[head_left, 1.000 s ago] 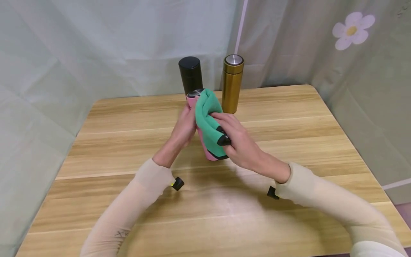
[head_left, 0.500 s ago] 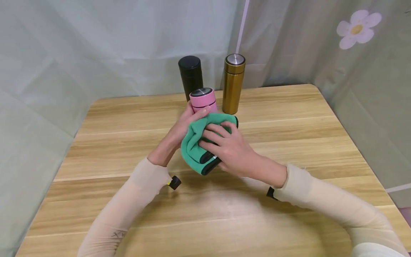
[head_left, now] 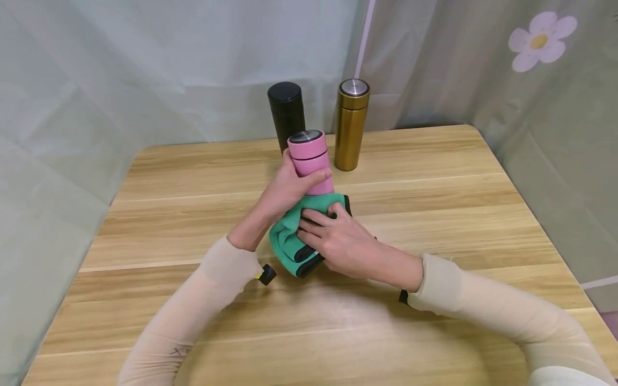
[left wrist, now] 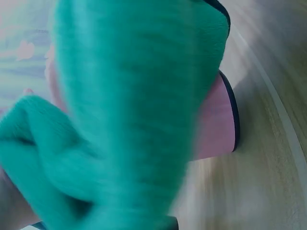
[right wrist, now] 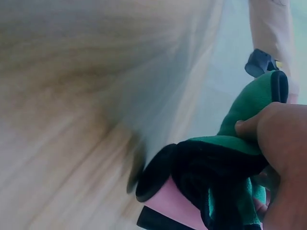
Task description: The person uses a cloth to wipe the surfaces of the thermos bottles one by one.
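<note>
A pink thermos flask (head_left: pixel 309 161) with a steel-topped lid leans slightly in the middle of the head view. My left hand (head_left: pixel 286 187) grips its upper body, thumb across the front. Lower down, my right hand (head_left: pixel 338 236) holds a folded green cloth (head_left: pixel 285 236) with black edging against the flask. In the right wrist view the right thumb (right wrist: pixel 249 127) pinches the cloth. Green cloth (left wrist: pixel 129 105) fills much of the left wrist view, with the flask's lower end (left wrist: pixel 218 124) showing beside it. The cloth hides most of the flask's lower half.
Behind the pink flask stands a black flask (head_left: pixel 286 112), partly covered by it. A gold flask (head_left: pixel 351 128) with a steel-topped lid stands to its right. All are over a wooden table (head_left: pixel 434 203), with a pale curtain (head_left: pixel 217 64) behind its far edge.
The cloth has moved from the flask's upper part down to its lower part with my right hand. My left thumb now lies across the flask's front, and its lid is uncovered.
</note>
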Tool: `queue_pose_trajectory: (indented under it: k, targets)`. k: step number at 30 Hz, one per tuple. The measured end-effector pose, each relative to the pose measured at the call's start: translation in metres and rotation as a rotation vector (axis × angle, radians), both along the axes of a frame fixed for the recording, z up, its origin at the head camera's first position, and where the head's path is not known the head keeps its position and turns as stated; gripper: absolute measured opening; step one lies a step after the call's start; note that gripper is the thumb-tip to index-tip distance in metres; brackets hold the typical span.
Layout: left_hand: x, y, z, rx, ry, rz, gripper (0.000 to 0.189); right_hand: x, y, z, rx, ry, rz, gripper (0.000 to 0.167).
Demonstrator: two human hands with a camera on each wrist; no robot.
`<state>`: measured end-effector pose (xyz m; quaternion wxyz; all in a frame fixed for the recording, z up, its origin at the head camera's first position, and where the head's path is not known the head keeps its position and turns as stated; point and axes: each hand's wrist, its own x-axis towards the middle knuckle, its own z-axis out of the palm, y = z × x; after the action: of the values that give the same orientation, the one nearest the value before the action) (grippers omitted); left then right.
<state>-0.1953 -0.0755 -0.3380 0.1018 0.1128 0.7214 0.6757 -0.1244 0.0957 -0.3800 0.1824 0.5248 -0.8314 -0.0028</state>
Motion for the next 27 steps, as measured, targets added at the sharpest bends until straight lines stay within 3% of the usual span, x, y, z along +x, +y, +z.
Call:
queue_pose_trajectory:
  k: [9,17,21,27]
  targets:
    - [0.0,0.005,0.0,-0.042,-0.012,0.047,0.076,0.007,0.003,-0.012,0.071,-0.056,-0.01,0.049]
    - [-0.002,0.006,0.002,-0.009,-0.019,0.066,0.073,0.012,0.014,-0.019,0.143,-0.2,-0.018,0.061]
    - [-0.003,0.006,0.002,-0.014,-0.006,0.074,0.073,0.014,0.016,-0.022,0.153,-0.258,-0.025,0.057]
    - [-0.005,0.006,-0.003,0.054,0.004,0.102,0.063,0.016,0.017,-0.023,0.127,-0.374,-0.031,0.05]
